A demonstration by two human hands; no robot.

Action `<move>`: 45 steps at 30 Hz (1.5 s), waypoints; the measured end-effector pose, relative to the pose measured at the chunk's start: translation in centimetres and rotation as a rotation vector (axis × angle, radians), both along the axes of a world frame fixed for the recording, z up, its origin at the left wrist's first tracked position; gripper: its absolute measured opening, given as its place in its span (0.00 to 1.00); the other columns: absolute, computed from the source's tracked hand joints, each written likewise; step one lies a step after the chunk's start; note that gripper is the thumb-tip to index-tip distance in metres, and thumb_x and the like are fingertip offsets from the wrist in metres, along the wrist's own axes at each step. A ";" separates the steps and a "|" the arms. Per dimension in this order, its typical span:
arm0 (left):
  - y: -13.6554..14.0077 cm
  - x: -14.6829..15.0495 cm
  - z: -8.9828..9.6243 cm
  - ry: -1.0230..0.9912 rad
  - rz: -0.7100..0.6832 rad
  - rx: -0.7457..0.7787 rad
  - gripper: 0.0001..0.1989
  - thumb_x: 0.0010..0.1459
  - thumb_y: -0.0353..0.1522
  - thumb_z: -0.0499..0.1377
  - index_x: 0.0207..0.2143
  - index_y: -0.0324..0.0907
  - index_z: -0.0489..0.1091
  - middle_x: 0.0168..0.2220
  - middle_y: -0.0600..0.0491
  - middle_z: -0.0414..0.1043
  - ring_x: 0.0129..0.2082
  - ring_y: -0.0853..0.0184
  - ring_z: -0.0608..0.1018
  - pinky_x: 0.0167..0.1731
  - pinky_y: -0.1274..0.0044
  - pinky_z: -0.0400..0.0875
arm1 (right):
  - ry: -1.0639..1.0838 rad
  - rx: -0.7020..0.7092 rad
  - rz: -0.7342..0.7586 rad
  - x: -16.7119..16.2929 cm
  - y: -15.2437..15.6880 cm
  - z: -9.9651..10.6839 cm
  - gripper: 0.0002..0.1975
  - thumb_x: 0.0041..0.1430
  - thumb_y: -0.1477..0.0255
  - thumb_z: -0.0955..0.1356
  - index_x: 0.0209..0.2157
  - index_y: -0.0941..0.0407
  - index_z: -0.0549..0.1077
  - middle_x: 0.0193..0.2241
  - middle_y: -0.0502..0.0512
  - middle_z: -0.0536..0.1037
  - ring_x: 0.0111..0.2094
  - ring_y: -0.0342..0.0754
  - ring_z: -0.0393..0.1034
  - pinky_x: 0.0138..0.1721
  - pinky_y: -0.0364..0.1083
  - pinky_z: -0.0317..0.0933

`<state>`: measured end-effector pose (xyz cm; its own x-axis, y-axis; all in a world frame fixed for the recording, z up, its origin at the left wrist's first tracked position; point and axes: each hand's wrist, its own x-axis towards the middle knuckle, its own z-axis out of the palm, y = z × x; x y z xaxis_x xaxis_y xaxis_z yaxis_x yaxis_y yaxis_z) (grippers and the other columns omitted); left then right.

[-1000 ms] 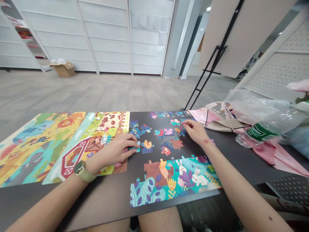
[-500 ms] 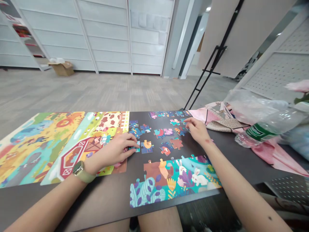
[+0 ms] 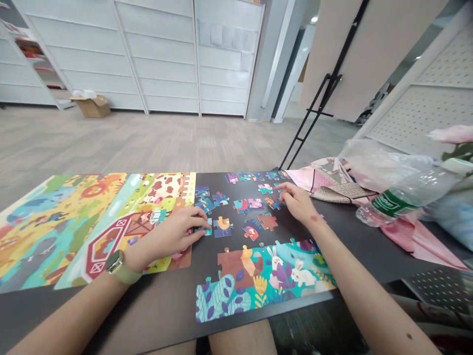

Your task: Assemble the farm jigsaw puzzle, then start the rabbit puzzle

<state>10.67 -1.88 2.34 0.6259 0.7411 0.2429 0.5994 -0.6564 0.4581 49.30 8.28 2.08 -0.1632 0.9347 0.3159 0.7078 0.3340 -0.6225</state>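
Observation:
My left hand (image 3: 183, 228) rests at the right edge of the farm picture, its thumb and fingertips closed on a small teal puzzle piece (image 3: 208, 227). Just right of that lies a piece with an orange bird (image 3: 223, 226). My right hand (image 3: 296, 201) is over the far right pieces, index finger stretched out and fingers apart, beside a dark orange-and-blue piece (image 3: 272, 201). A pink-and-teal piece (image 3: 265, 189) lies left of its fingertips. Nearer me is the joined puzzle section (image 3: 273, 276) with white rabbits and a fox. Loose brown (image 3: 267, 221) and red-and-blue (image 3: 252, 230) pieces lie between.
Left on the dark table (image 3: 155, 310) lie the farm picture (image 3: 111, 241) and another animal picture (image 3: 66, 217). A plastic bottle (image 3: 391, 203), a pink cloth bag (image 3: 410, 236) and clear plastic wrap are at the right. A black easel (image 3: 314, 103) stands beyond the table.
The view has shifted slightly. My right index finger has reached a little further left over the far pieces. My left hand stays at the teal piece.

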 end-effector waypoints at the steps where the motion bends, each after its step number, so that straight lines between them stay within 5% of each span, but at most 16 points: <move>1: 0.0 0.0 0.0 0.000 0.001 0.002 0.11 0.69 0.32 0.55 0.45 0.46 0.78 0.47 0.49 0.72 0.48 0.59 0.75 0.50 0.68 0.70 | -0.002 -0.003 0.008 -0.1 -0.1 0.0 0.15 0.54 0.74 0.61 0.39 0.56 0.76 0.23 0.47 0.75 0.26 0.47 0.69 0.33 0.45 0.59; 10: 0.0 -0.2 -0.2 0.008 -0.009 -0.015 0.11 0.70 0.32 0.55 0.46 0.46 0.77 0.48 0.48 0.72 0.48 0.59 0.75 0.50 0.67 0.70 | -0.012 -0.014 0.103 -0.6 -0.9 0.9 0.14 0.59 0.72 0.62 0.41 0.56 0.78 0.28 0.52 0.78 0.31 0.48 0.72 0.35 0.46 0.62; 14: 0.1 -0.1 -0.3 -0.002 -0.009 -0.007 0.11 0.69 0.32 0.55 0.46 0.46 0.78 0.47 0.48 0.72 0.48 0.59 0.75 0.49 0.67 0.70 | -0.114 -0.079 0.415 -2.9 -3.2 3.2 0.09 0.59 0.70 0.68 0.38 0.52 0.81 0.42 0.54 0.82 0.44 0.51 0.75 0.48 0.49 0.66; 18: 0.0 -0.1 -0.1 0.003 -0.014 0.018 0.10 0.69 0.31 0.56 0.46 0.47 0.78 0.48 0.48 0.73 0.47 0.59 0.75 0.48 0.67 0.71 | -0.367 -0.176 0.694 -5.2 -5.3 4.3 0.24 0.54 0.78 0.72 0.53 0.50 0.77 0.55 0.56 0.78 0.57 0.55 0.71 0.61 0.56 0.61; 25: 0.1 -0.1 -0.2 -0.007 -0.022 0.029 0.09 0.68 0.32 0.57 0.45 0.47 0.78 0.47 0.49 0.73 0.46 0.59 0.75 0.48 0.67 0.71 | -0.489 -0.184 0.571 -6.5 -5.9 3.2 0.34 0.53 0.85 0.68 0.61 0.50 0.70 0.59 0.57 0.76 0.59 0.57 0.70 0.62 0.56 0.63; 36: 0.0 -0.1 -0.5 -0.027 -0.017 0.063 0.08 0.66 0.30 0.58 0.44 0.46 0.78 0.45 0.49 0.73 0.46 0.59 0.76 0.46 0.69 0.71 | -0.591 -0.201 0.641 -7.7 -7.0 4.7 0.37 0.52 0.86 0.65 0.64 0.53 0.65 0.59 0.62 0.71 0.60 0.55 0.68 0.61 0.54 0.62; 42: 0.0 0.0 -0.4 -0.029 -0.010 0.082 0.08 0.66 0.30 0.59 0.43 0.45 0.77 0.44 0.49 0.73 0.45 0.59 0.76 0.45 0.69 0.72 | -0.612 -0.220 0.511 -8.2 -6.7 4.4 0.29 0.52 0.78 0.71 0.58 0.54 0.72 0.50 0.60 0.79 0.49 0.56 0.74 0.51 0.51 0.66; 45: 0.0 0.0 -0.5 -0.026 -0.016 0.070 0.08 0.66 0.29 0.58 0.44 0.46 0.77 0.45 0.49 0.73 0.46 0.59 0.76 0.47 0.69 0.71 | -0.578 -0.238 0.375 -8.6 -6.9 4.0 0.27 0.54 0.68 0.74 0.56 0.56 0.73 0.34 0.56 0.81 0.36 0.55 0.76 0.38 0.47 0.65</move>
<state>10.68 -1.92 1.82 0.6305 0.7116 0.3099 0.5772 -0.6968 0.4258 40.69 1.34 6.12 -0.5652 0.8158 -0.1226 0.8101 0.5207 -0.2694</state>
